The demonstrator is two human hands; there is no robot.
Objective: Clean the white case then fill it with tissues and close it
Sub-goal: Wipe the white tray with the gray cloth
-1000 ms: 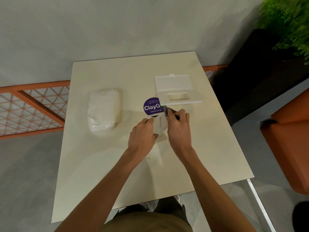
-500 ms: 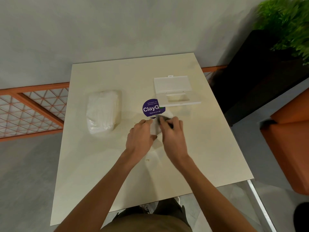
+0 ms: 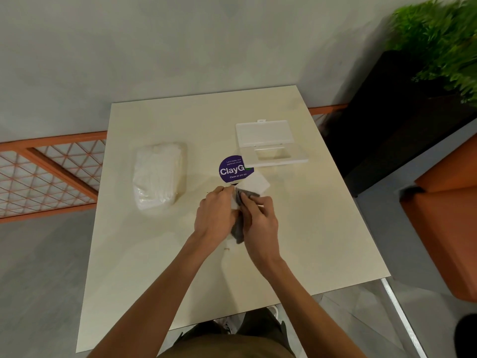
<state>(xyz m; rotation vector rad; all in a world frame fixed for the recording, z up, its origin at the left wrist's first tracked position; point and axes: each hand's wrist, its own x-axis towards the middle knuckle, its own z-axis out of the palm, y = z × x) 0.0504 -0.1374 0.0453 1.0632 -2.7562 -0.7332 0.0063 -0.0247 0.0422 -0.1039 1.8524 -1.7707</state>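
The white case (image 3: pixel 271 140) lies open on the far right part of the table (image 3: pixel 180 267), its flip lid laid back flat and its window empty. No hand touches it. Nearer the person is a flat white panel (image 3: pixel 254 184) (probably a loose part of the case, though I cannot tell for sure), held at a slant over the tabletop.

The left hand (image 3: pixel 211 218) is curled and pinches the panel's near edge. The right hand (image 3: pixel 260 223) is closed round a grey cloth (image 3: pixel 238 232) and presses it against the panel's near end. The rest of the cloth hangs down between the two wrists.

The pinch is the weak point. It takes only one edge, so a hard stroke of the cloth could twist the panel out of the fingers or shove it against the open case. A few small specks (image 3: pixel 227 249) lie on the table just below the hands, and the trailing cloth could pick them up and smear them back on.

The pack of tissues (image 3: pixel 157 174) sits well apart on the left, sealed in clear film with no print I can read.

A round purple sticker (image 3: pixel 232 170) on the table reads "Let's keep our pantries clean", then "ClayG" with the last letter hidden by the case's corner, then "Clean as you go".
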